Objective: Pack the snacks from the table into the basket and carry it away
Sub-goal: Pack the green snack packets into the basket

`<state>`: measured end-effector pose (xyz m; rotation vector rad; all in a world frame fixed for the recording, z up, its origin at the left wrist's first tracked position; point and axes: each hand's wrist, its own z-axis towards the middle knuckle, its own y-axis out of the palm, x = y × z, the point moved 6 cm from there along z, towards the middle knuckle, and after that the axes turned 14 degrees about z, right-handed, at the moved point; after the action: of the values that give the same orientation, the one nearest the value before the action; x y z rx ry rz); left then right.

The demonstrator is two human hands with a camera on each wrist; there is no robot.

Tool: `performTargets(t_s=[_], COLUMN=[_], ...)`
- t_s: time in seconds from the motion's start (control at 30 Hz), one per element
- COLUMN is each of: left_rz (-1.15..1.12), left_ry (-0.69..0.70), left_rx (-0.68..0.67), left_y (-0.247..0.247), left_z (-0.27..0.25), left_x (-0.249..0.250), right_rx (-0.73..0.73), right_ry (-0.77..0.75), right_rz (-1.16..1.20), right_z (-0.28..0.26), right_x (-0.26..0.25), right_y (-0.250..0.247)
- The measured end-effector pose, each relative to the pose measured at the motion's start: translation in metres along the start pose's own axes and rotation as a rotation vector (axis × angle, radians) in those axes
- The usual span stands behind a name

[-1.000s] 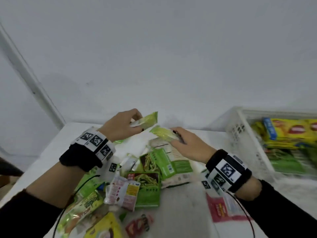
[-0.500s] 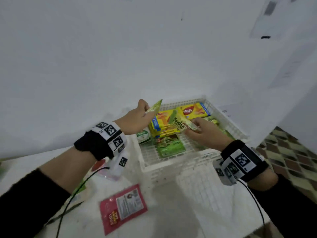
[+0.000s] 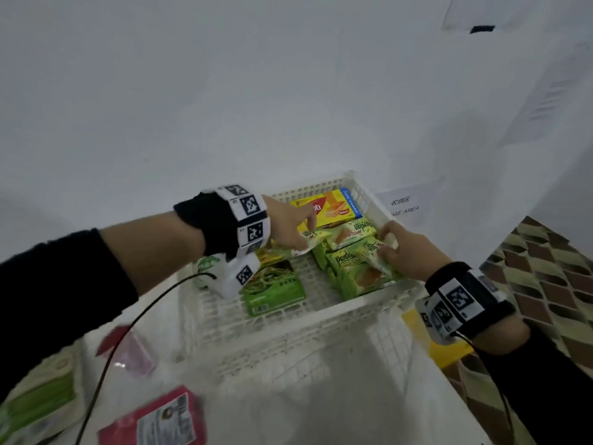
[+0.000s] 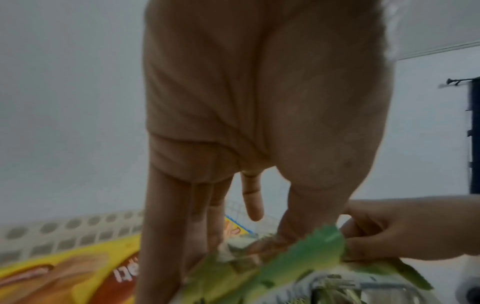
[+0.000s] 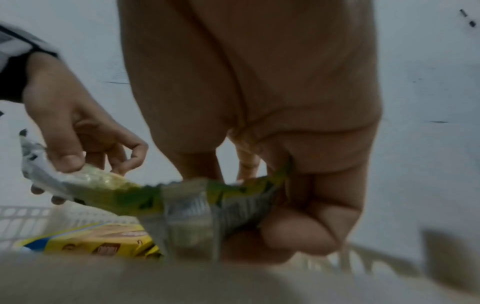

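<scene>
The white lattice basket (image 3: 321, 326) stands on the table and holds a yellow wafer box (image 3: 333, 208), a green noodle pack (image 3: 272, 289) and several green pandan packets (image 3: 349, 261). My left hand (image 3: 308, 232) is low inside the basket and pinches a small green packet (image 3: 316, 237) by its end; the left wrist view shows the thumb on that small green packet (image 4: 298, 248). My right hand (image 3: 386, 244) grips another green packet (image 3: 372, 248) over the pile at the basket's right side. That other green packet (image 5: 207, 201) fills the right wrist view.
A red packet (image 3: 154, 422), a blurred pink pack (image 3: 128, 351) and green packs (image 3: 35, 409) lie on the table at the near left. A paper sign (image 3: 404, 207) lies behind the basket. Patterned floor (image 3: 545, 284) lies beyond the table's right edge.
The view swung right from the snack pile to the basket. Both hands carried their green packets over the rim and lowered them in among the snacks.
</scene>
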<state>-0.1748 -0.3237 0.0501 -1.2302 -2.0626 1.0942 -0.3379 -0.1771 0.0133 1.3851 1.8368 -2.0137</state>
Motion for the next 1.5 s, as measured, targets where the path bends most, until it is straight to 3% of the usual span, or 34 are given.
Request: performTargets(t_s=[0.17, 0.37, 0.53, 0.67, 0.87, 0.97, 1.07, 1.17, 1.27, 1.37, 1.5], left_rz=[-0.047, -0.012, -0.421, -0.536, -0.322, -0.21, -0.121, -0.245, -0.226, -0.071, -0.02], left_ry=[-0.064, -0.131, -0.171, -0.145, -0.137, -0.141, -0.102, -0.013, 0.224, 0.362, 0.318], left_rx=[-0.095, -0.106, 0.034, -0.02, 0.174, 0.187, 0.217, 0.437, 0.632, 0.55, 0.51], left_y=[0.027, 0.062, 0.078, 0.092, 0.096, 0.096, 0.085, 0.054, 0.028, 0.031, 0.047], left_z=[0.028, 0.055, 0.076, 0.082, 0.092, 0.097, 0.092, 0.076, 0.06, 0.061, 0.065], left_x=[0.021, 0.025, 0.011, 0.002, 0.004, -0.001, -0.001, 0.002, 0.014, 0.023, 0.008], right_rx=[-0.011, -0.019, -0.077, -0.086, -0.023, 0.026, 0.06, 0.045, -0.029, -0.071, -0.082], right_ry=[0.004, -0.041, -0.043, -0.027, -0.051, -0.089, -0.115, -0.176, -0.25, -0.328, -0.357], right_rz=[-0.077, -0.007, -0.026, 0.056, 0.108, 0.109, 0.124, 0.162, 0.265, 0.289, 0.25], right_z=[0.01, 0.013, 0.012, 0.009, 0.01, 0.012, 0.013, 0.01, 0.005, 0.003, -0.002], right_x=[0.011, 0.013, 0.014, 0.015, 0.017, 0.016, 0.02, 0.016, 0.001, -0.014, -0.02], right_y=[0.008, 0.01, 0.012, 0.015, 0.018, 0.019, 0.019, 0.022, 0.028, 0.035, 0.034])
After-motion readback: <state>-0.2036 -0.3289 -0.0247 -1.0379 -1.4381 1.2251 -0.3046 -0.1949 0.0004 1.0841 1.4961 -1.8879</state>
